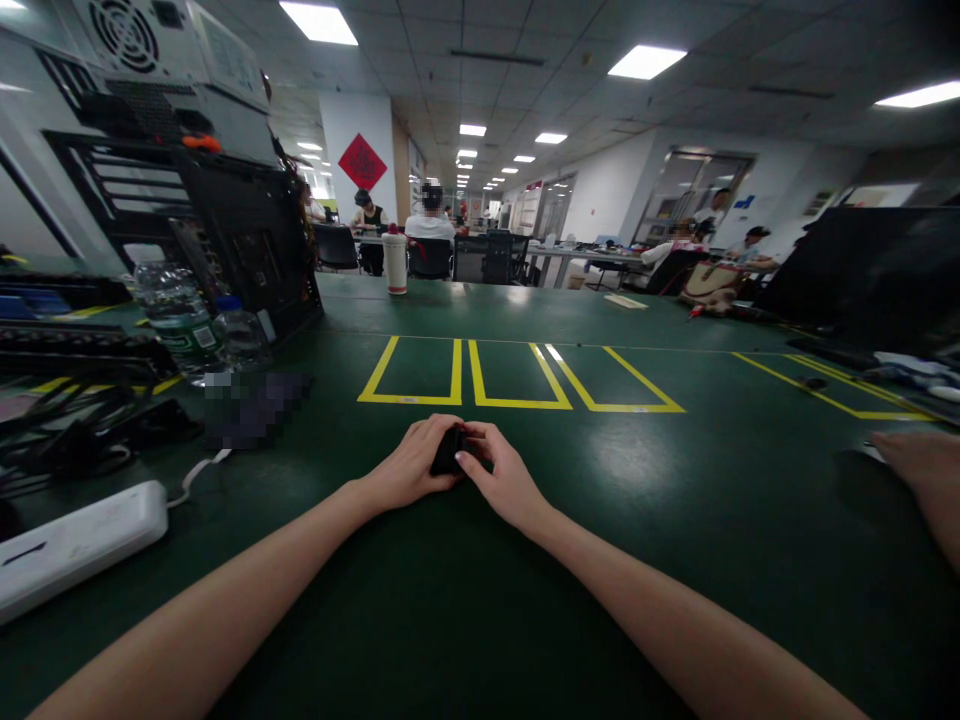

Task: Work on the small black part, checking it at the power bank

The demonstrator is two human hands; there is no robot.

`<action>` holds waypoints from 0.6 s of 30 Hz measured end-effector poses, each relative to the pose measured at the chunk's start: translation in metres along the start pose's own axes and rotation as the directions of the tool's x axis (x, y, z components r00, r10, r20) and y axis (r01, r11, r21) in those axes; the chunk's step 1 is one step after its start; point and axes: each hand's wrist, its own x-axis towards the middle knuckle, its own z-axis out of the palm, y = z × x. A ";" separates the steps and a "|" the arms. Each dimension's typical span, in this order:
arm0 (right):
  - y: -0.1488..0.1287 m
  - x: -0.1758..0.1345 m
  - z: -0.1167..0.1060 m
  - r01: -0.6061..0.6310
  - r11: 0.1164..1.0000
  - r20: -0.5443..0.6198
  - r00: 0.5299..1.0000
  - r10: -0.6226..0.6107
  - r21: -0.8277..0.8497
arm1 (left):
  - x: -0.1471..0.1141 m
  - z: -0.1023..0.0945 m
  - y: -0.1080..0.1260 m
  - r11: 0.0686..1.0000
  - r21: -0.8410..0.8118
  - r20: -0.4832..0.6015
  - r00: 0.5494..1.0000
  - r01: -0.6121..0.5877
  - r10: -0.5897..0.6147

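Observation:
Between my two hands, just above or on the green table (465, 600), is a small black object (448, 452) with a boxy shape; its kind is hard to make out. The fingers of my left hand (415, 455) wrap over its left side, thumb underneath. My right hand (504, 470) pinches its right side with thumb and fingertips. Beyond the hands, yellow tape outlines (521, 404) mark several rectangles on the tabletop.
Left are a white power strip (82, 545), dark cables (82, 435), plastic bottles (176, 320) and an open computer case (247, 240). A white cup (394, 262) stands at the far edge. Another person's hand (919, 465) rests at right, near a dark monitor (870, 280).

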 end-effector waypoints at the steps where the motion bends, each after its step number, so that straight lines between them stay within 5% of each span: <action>1: 0.000 0.000 0.000 -0.006 1.000 0.006 1.000 0.006 -0.012 | 0.000 -0.001 0.001 1.000 -0.002 0.001 1.000 0.002 -0.002; 18: -0.002 -0.001 0.000 0.024 0.999 0.010 1.000 -0.024 0.022 | 0.000 -0.003 0.003 1.000 -0.014 0.023 1.000 0.001 -0.001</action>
